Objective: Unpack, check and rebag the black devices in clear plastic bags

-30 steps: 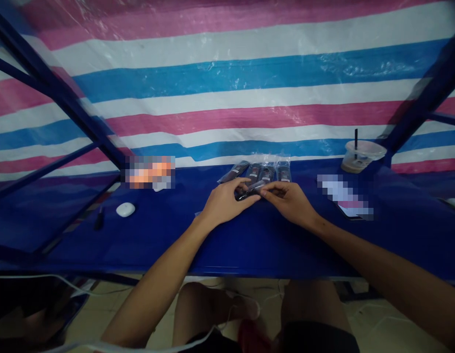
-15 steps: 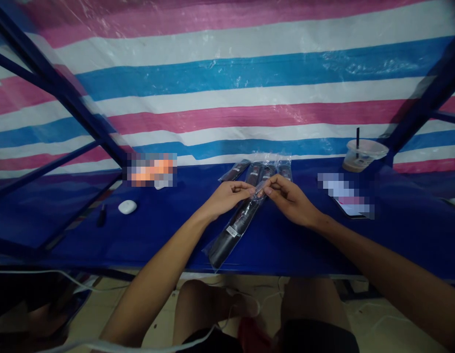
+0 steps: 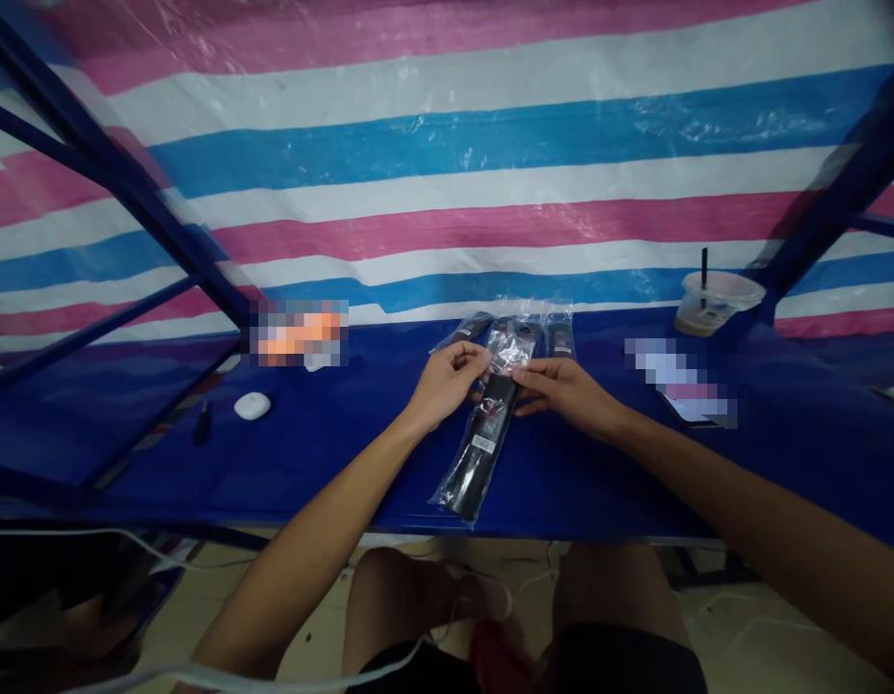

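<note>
A long black item in a clear plastic bag, with a small white label, lies slantwise on the blue table in front of me. At the bag's far end my left hand pinches the loose plastic from the left. My right hand grips the same end from the right, thumb and fingers closed on the film. Beyond my hands lie more bagged black items, one at the left and one at the right. What the black item is cannot be made out.
A phone, partly blurred out, lies on the blue table at right, near a plastic cup with straw. Left are a white rounded case and a small dark object. Blue metal bars and striped sheeting enclose the table.
The bag has turned to lie straighter, its near end swinging right. My right hand has moved slightly down the bag's side, and the crumpled far end of the plastic now shows flatter between my hands.
</note>
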The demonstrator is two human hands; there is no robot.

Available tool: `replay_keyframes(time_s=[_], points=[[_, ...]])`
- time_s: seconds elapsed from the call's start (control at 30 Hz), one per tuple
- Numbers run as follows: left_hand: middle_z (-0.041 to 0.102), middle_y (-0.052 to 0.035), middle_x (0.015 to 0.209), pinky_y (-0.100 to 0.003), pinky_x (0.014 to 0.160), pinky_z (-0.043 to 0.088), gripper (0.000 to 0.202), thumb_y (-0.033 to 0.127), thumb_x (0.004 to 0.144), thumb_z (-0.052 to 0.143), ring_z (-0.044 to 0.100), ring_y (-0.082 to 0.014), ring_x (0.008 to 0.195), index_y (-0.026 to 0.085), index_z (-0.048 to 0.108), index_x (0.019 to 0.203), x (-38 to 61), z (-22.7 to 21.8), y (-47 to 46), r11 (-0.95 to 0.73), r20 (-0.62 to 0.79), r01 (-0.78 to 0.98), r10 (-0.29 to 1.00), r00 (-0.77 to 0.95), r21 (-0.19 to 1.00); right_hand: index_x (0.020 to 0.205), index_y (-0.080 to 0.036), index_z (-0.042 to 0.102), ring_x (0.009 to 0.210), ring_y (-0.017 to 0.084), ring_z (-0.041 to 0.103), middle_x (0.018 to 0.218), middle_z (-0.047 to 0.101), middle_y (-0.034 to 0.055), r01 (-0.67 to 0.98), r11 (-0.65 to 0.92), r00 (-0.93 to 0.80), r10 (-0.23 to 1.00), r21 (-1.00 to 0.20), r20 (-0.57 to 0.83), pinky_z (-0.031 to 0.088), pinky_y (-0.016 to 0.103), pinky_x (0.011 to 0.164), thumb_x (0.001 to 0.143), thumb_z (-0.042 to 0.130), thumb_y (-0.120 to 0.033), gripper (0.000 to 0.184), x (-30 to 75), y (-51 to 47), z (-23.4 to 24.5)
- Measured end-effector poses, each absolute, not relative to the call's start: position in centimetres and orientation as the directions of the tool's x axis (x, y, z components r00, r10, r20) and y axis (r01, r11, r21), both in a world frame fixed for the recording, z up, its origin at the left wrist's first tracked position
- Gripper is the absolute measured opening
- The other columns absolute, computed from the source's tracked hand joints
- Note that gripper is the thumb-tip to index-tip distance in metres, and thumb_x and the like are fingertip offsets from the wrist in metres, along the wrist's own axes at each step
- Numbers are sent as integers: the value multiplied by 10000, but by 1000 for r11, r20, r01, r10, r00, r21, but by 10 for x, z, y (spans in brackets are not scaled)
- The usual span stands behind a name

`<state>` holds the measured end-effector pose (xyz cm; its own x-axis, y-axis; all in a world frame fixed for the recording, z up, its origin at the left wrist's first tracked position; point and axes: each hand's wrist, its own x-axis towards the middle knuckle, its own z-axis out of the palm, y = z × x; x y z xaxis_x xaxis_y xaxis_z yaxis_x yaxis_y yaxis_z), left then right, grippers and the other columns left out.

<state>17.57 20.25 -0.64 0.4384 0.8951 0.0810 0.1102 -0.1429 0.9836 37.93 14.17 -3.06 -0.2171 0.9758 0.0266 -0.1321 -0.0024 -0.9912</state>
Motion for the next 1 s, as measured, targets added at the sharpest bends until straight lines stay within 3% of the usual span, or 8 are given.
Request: replay_keyframes(time_s=[0.13,0.3,0.67,0.83,1.0], points=[[716,-106,1047,-293,677,585,248,413,949,716,684,-220,975,194,727,1065,173,-5,202,-85,1,128,837,547,988,1039,-227,836,855,191,777,985,817,67,-143,38,-168,984,-989,62,678,333,762,880,808,-520,335,384,143,-30],[712,-96,1029,-291,662,589,253,404,905,771,678,-190,889,202,756,1056,168,-6,207,30,-104,133,798,593,991,1098,-257,826,848,195,782,992,816,46,-114,93,-142,984,-989,109,686,352,757,858,826,-502,343,386,145,-28],[630,-22,875,-252,614,587,258,335,808,836,635,-154,815,196,698,976,167,-5,206,45,-72,61,813,578,997,1206,-271,775,920,214,795,1018,815,40,-140,87,-157,982,-986,109,680,415,872,887,809,-412,350,386,143,-31],[658,-44,915,-285,647,600,154,315,860,782,654,-187,885,216,726,964,168,-6,205,-4,-31,56,798,602,998,1083,-274,830,903,192,781,1045,808,38,-118,123,-166,976,-985,142,677,411,874,915,773,-446,247,387,143,-33],[641,-35,885,-300,685,613,95,279,864,746,653,-181,883,197,706,840,170,-10,205,-20,-15,52,806,592,998,997,-261,844,801,186,769,923,800,34,-106,74,-214,972,-992,96,671,393,810,899,761,-390,182,388,143,-32]])
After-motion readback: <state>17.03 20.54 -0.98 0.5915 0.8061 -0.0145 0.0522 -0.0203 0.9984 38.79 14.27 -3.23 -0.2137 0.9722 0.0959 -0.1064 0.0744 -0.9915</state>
